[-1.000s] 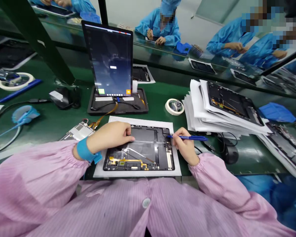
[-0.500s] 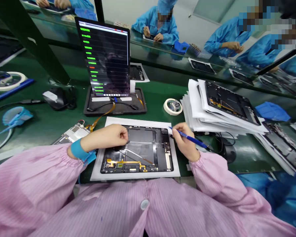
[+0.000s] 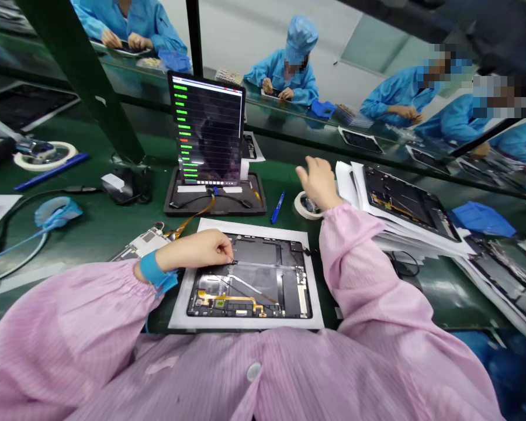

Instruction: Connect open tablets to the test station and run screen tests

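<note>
My left hand (image 3: 217,248) is over the upper left part of an opened tablet housing (image 3: 258,280), its thumb and fingers pinched together. Whatever they hold is hidden or too small to name. A thin pale strip runs across the housing from near those fingertips. Under the housing lies a white sheet (image 3: 184,316). Fingers spread and holding nothing, my right hand (image 3: 318,181) is raised over the roll of tape (image 3: 304,207). A blue pen (image 3: 278,207) rests on the green bench to the left of the roll.
An upright screen (image 3: 210,134) stands on a black tray (image 3: 170,202) behind the housing. At right is a stack of papers (image 3: 350,187) topped by another housing (image 3: 414,202). A circuit board (image 3: 144,242) and a mouse (image 3: 125,186) lie at left. Co-workers sit opposite.
My right hand has put the blue pen down on the bench and moved up and away, fingers now spread. My left hand stays pinched over the housing. The whole view has shifted slightly.
</note>
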Demonstrator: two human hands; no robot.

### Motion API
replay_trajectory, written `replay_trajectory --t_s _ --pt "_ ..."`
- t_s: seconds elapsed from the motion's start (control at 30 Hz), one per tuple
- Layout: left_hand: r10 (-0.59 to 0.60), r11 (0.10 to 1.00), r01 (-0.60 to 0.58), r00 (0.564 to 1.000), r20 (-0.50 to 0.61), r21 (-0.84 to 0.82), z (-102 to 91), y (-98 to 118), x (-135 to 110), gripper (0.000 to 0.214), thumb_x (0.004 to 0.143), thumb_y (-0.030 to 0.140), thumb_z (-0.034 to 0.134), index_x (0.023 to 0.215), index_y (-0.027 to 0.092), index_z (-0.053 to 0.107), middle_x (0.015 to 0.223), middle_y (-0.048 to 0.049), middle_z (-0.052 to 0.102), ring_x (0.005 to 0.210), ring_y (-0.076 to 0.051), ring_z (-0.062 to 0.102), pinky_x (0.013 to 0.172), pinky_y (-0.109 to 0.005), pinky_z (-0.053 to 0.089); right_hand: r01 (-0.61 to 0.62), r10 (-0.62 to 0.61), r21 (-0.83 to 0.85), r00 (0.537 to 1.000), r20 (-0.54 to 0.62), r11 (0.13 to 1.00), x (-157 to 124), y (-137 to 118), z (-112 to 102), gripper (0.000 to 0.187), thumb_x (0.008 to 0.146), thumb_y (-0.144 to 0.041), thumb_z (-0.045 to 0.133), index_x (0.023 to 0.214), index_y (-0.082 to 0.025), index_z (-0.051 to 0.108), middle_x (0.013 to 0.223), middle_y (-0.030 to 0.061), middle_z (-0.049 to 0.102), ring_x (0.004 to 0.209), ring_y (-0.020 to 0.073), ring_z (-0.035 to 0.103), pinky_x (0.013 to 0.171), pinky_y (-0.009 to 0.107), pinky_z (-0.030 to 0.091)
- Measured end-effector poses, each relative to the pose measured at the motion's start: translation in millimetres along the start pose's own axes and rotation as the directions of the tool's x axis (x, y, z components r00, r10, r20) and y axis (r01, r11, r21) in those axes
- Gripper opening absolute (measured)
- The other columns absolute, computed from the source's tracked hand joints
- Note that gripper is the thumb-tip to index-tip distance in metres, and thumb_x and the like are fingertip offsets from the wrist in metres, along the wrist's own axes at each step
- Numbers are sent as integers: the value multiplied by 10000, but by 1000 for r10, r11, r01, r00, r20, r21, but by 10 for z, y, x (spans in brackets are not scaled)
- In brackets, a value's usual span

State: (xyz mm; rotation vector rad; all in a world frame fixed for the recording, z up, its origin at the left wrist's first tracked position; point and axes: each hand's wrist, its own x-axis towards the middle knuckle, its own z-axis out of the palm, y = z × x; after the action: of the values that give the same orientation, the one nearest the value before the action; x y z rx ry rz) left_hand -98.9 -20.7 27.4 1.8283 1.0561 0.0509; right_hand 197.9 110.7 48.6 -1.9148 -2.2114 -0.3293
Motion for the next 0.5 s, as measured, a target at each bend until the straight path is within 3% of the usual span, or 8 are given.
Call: replay_trajectory --t_s 0.07,0.17,0.23,0.3,0.33,0.4,0.5 --pt "-4 1000 4 1000 -2 -5 -4 -14 3 209 712 296 580 800 155 708 762 -27 725 684 -148 629 609 -209 437 -126 126 2 992 32 992 133 105 28 675 972 -525 233 1364 -1 396 1364 286 400 1303 406 304 992 545 307" --pt "-7 1000 7 1000 -23 -14 -8 -24 0 187 719 264 589 798 146 710 794 -43 738 716 -161 651 628 -218 448 -60 60 -5 998 -6 998 80 13 -7 747 946 -597 250 1373 2 382 1470 292 241 1369 425 174 1039 598 196" --pt "-3 1000 2 999 -35 -16 -9 -24 -4 160 718 236 595 781 145 711 793 -44 741 721 -163 657 637 -222 452 101 -100 29 995 -32 995 -148 -196 -93 630 946 -579 319 1293 -81 487 1445 234 332 1334 384 278 1036 534 241" --pt "2 1000 -3 999 -47 -17 -7 -23 -5 139 715 215 601 765 146 712 784 -42 742 717 -161 659 642 -223 454 243 -254 117 963 87 963 -477 -431 -171 463 950 -541 383 1044 -149 610 1174 178 581 1091 325 524 908 435 373" --pt "4 1000 -5 999 -54 -19 -5 -24 -3 131 713 210 606 758 147 712 779 -40 743 713 -160 659 640 -223 455 280 -307 163 937 167 946 -650 -530 -186 416 944 -530 420 933 -163 616 1009 145 632 944 293 576 825 395 402" --pt "8 1000 -10 998 -68 -30 -1 -26 5 116 710 208 616 745 149 710 769 -37 742 706 -156 660 632 -219 455 307 -353 216 909 221 927 -944 -664 -148 358 898 -522 535 873 -169 585 877 108 630 828 268 573 740 359 396" --pt "24 998 -29 994 -103 -55 -25 -27 4 103 707 223 637 723 155 712 747 -28 739 698 -154 662 634 -218 461 283 -358 361 920 160 889 -1157 -722 31 294 856 -458 632 911 -182 548 877 70 614 835 242 547 737 338 376"
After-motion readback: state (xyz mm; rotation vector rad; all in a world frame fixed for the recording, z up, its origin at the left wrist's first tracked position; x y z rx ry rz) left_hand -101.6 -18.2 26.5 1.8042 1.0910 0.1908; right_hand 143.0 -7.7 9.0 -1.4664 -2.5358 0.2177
